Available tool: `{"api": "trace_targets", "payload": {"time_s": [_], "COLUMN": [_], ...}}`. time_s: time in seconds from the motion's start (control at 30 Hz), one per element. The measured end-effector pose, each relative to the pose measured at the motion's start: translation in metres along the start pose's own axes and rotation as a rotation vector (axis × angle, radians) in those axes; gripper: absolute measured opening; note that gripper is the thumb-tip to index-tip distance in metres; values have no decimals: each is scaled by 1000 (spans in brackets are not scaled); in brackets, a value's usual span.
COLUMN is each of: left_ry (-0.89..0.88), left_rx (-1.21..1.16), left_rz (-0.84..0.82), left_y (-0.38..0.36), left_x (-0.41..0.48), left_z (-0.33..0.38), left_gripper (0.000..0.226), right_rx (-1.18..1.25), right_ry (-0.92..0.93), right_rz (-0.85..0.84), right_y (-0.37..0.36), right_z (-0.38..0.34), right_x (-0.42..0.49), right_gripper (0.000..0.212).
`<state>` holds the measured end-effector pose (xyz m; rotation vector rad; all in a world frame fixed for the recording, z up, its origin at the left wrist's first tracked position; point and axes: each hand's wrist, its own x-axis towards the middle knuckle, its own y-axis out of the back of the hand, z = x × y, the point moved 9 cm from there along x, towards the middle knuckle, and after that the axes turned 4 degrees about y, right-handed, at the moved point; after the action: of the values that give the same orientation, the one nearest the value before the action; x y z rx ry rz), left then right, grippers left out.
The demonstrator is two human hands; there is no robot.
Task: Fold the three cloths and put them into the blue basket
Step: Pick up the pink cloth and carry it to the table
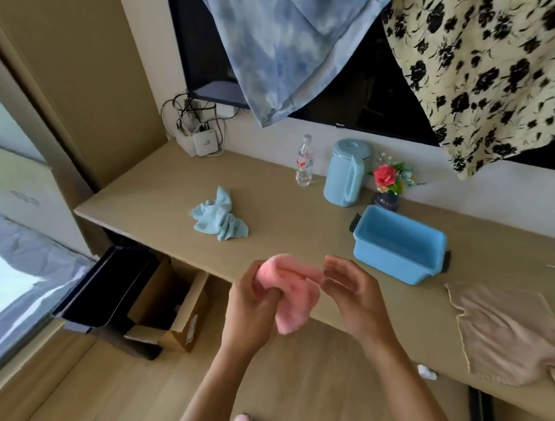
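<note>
I hold a pink cloth (294, 303) bunched up in the air above the front edge of the wooden desk (156, 192). My left hand (253, 305) grips its left side and my right hand (350, 285) pinches its upper right end. A light blue cloth (219, 216) lies crumpled on the desk further back and to the left. A beige cloth (507, 329) lies spread flat at the desk's right front. The blue basket (400, 244) stands empty to the right of my hands.
A water bottle (304, 160), a blue kettle (345, 172) and a small vase of flowers (387, 183) stand along the wall behind the basket. Chargers and cables (198, 133) sit at the back left. Under the desk are a dark bin (110, 284) and a cardboard box (174, 306).
</note>
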<state>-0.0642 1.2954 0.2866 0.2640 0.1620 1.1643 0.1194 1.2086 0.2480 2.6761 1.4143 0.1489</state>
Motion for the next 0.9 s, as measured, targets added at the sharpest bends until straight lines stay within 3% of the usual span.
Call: {"api": "trace_targets", "payload": {"time_s": [0.2,0.37,0.53,0.7,0.8,0.9], "left_ry": [145,364,424,390,268,153], "left_rx": [-271,-520,-569,-423,-176,-19], "left_rz": [-219,-252,-303,-297,-301,-279], "left_y": [1,-20,-51,-68,-70,-71], "left_x": [106,184,234,277,303,321], "left_z": [-9,-31,-32,-20,-12,-2], "left_gripper": [37,38,14,13,9,19], "right_rx": [-65,-190,-223,-211,-201,-224], "right_ry": [46,140,285,247,183,92], "right_rz": [34,-39,-50,106,97,62], "right_y": [-33,-44,-44,-29,-30,-31], "right_z": [-20,-36,-46,-38,-35,-33], "right_x": [57,101,163,234,267,295], "right_gripper": [28,48,56,38,30,26]}}
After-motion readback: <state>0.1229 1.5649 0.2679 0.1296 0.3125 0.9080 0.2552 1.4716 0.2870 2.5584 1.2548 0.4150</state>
